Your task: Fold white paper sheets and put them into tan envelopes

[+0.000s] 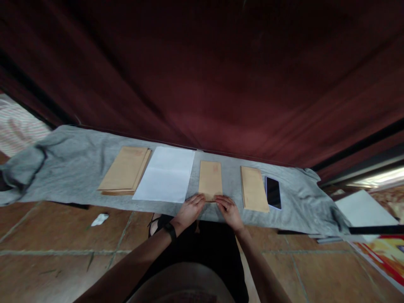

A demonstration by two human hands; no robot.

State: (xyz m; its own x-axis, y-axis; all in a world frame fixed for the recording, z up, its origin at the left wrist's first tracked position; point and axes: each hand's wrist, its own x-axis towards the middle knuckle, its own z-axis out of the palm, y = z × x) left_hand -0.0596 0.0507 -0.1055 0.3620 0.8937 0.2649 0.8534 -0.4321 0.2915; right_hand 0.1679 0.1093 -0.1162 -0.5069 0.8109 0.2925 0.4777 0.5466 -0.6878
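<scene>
A brown paper envelope (210, 181) with small red print lies lengthwise in front of me on the grey cloth. Around its near left corner, the fingers of my left hand (191, 209) are closed. My right hand (230, 211) grips the near right corner in the same way, fingertips together. Both thumbs are mostly hidden at the envelope's near edge. To the left lies a stack of white paper (166, 174), apart from my left hand. A small pile of brown envelopes (254, 189) rests to the right of my right hand.
A larger pile of brown envelopes (124, 169) sits further left on the grey cloth (78, 164). A phone (273, 192) lies beside the right pile. Dark red fabric (202, 92) hangs behind the narrow surface. A crumpled white scrap (99, 219) is on the tiled floor.
</scene>
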